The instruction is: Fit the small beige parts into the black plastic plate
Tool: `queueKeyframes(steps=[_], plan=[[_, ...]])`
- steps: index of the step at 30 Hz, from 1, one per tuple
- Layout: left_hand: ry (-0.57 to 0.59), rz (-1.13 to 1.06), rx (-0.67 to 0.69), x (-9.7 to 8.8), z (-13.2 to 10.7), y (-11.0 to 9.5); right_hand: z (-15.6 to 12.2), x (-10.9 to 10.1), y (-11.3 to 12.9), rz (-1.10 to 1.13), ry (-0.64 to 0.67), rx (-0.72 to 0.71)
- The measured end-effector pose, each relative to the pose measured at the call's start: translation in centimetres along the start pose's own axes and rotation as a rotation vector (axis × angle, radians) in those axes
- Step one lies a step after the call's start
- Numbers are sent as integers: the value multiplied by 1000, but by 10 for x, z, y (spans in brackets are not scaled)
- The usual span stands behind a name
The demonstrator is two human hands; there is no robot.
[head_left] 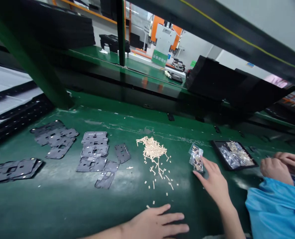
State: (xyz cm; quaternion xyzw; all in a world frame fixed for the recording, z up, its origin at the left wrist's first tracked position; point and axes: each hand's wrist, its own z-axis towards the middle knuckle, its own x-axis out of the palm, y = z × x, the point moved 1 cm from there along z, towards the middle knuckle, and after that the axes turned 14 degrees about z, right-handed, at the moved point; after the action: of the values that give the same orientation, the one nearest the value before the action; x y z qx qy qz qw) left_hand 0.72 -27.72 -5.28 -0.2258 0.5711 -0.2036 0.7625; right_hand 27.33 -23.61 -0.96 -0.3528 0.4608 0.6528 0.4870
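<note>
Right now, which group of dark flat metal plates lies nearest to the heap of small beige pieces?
The single dark flat plate, lying alone just left of the beige heap. The other plates are overlapped in stacks farther left.

Green bench (pixel 63 202) — black plates (pixel 94 151), tan strips (pixel 152 149), clear bag (pixel 196 157), black tray (pixel 215 144).

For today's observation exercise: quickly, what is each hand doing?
Left hand: open, flat on the green belt, holding nothing.
Right hand: open, fingertips touching the small clear plastic bag.

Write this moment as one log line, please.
left hand flat on green table | right hand touching small clear bag | beige strip pile between
</note>
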Motion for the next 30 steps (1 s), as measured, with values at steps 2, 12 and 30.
queueKeyframes(steps=[2,12,30], plan=[[-24,124,-61,-13,1,7,-5,6,-5,-40,23,-65],[-218,561,-443,-78,5,60,-20,10,-8,-23,-127,-36],[-498,383,-395,-75,16,60,-17,-7,-2,434,-418,293]])
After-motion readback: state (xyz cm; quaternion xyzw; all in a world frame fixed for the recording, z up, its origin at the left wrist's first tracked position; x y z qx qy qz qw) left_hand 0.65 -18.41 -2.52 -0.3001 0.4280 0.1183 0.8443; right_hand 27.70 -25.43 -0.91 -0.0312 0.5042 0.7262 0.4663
